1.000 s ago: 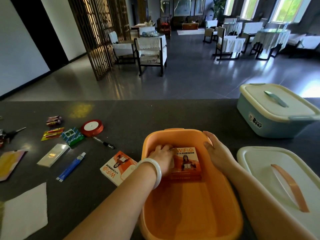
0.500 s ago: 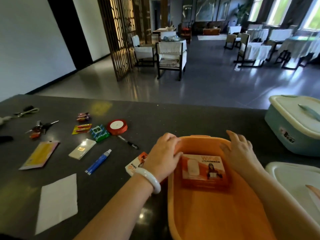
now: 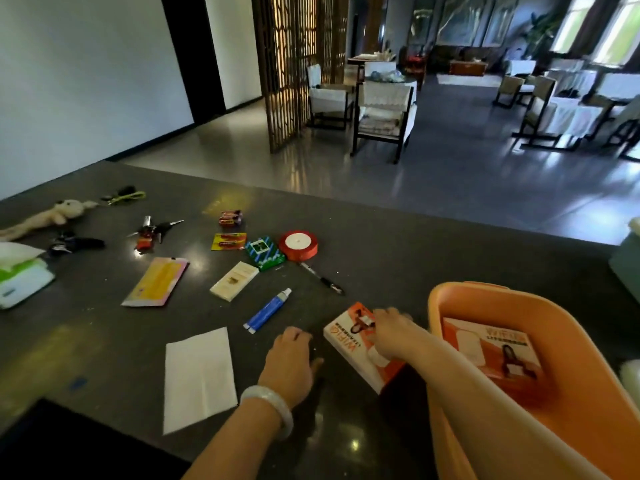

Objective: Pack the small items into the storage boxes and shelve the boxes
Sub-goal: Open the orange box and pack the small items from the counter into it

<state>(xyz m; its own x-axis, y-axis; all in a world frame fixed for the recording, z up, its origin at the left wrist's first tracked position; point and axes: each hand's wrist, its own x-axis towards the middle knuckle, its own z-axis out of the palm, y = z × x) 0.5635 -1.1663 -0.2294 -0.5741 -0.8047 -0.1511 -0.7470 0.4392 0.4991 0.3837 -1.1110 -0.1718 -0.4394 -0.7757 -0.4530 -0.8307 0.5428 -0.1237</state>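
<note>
A dark table (image 3: 381, 258) holds an orange storage box (image 3: 526, 303) at the right, with one WiFi carton (image 3: 491, 348) lying flat inside. Just left of the box, a second WiFi carton (image 3: 349, 341) lies on the table; the right hand (image 3: 394, 332) rests on it, its grip blurred and unclear. Left of that carton, the left hand (image 3: 289, 362) hovers, fingers loosely curled, holding nothing.
</note>
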